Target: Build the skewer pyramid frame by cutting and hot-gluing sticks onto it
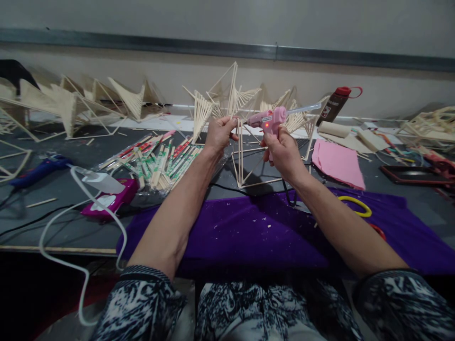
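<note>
My left hand point(219, 134) is closed in a pinch on the upper part of a wooden stick frame point(241, 161), which stands on the dark table. My right hand point(282, 151) grips a pink hot glue gun point(270, 119) with a red light lit and a clear glue stick poking out behind. The gun's nozzle points left at the frame, close to my left fingers. A black cord drops from the gun onto the purple cloth point(249, 232) in front of me.
A bag of wrapped chopsticks point(159, 161) lies left of the frame. Finished stick structures point(81, 106) line the back wall. Also here: a blue glue gun point(39, 170), a magenta device point(110, 201) with white cable, pink paper point(337, 163), a yellow ring point(357, 206), a dark bottle point(336, 102).
</note>
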